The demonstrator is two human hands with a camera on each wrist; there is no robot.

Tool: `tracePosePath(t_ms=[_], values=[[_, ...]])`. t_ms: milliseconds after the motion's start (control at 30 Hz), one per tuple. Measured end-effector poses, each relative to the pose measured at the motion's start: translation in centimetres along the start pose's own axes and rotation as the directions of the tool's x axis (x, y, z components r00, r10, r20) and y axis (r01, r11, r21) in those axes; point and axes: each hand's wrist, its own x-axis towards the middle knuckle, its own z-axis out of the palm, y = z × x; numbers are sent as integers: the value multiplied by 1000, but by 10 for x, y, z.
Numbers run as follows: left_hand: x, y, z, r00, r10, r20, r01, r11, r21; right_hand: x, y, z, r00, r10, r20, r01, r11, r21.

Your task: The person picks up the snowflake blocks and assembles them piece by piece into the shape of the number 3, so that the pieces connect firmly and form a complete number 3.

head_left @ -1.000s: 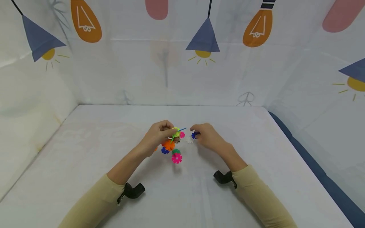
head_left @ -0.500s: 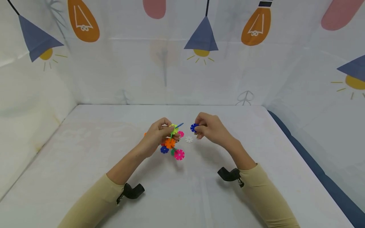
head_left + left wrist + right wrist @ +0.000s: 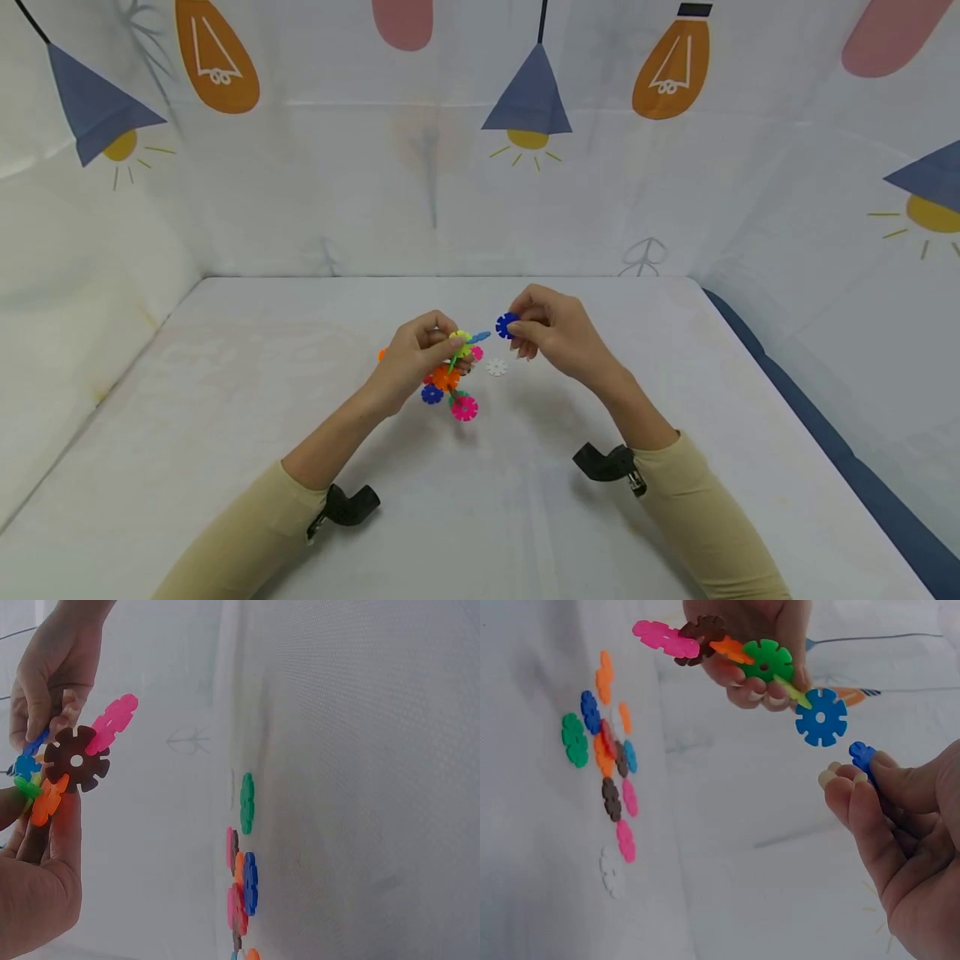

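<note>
My left hand (image 3: 411,367) grips a chain of slotted plastic flower discs by its upper part. From the free lower end it runs through a pink disc (image 3: 666,640), a brown disc (image 3: 60,766), an orange disc (image 3: 49,801), a green disc (image 3: 774,654), a yellow disc (image 3: 459,340) and a light blue disc (image 3: 808,726) at the top. To the right, my right hand (image 3: 567,337) pinches a dark blue disc (image 3: 506,326) between thumb and fingers. That disc is close to the light blue one, with a small gap between them.
Below the hands several loose discs lie on the white table (image 3: 480,517), among them a white disc (image 3: 497,367), a pink disc (image 3: 477,353), a blue disc (image 3: 432,394) and a green disc (image 3: 574,740). A printed cloth (image 3: 360,192) hangs behind the table.
My right hand has lifted the dark blue disc from near the table and moved it up and slightly left, toward the chain's light blue end. The left hand stays nearly in place, its chain swaying slightly.
</note>
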Motion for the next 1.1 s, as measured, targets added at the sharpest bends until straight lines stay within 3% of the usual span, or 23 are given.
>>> tracePosePath(t_ms=[300, 633, 900, 1100], values=[[-5, 4, 5, 998, 53, -19, -53, 998, 18, -1, -2, 6, 999, -51, -1, 51, 999, 10], [-8, 6, 9, 991, 117, -71, -105, 982, 156, -2, -3, 7, 996, -86, -19, 86, 996, -9], [-9, 7, 13, 984, 137, -116, -112, 973, 204, -1, -2, 11, 995, -102, -3, 102, 995, -1], [-10, 7, 14, 972, 163, -169, -111, 954, 280, -2, 0, 22, 989, -135, -59, 136, 991, 6]])
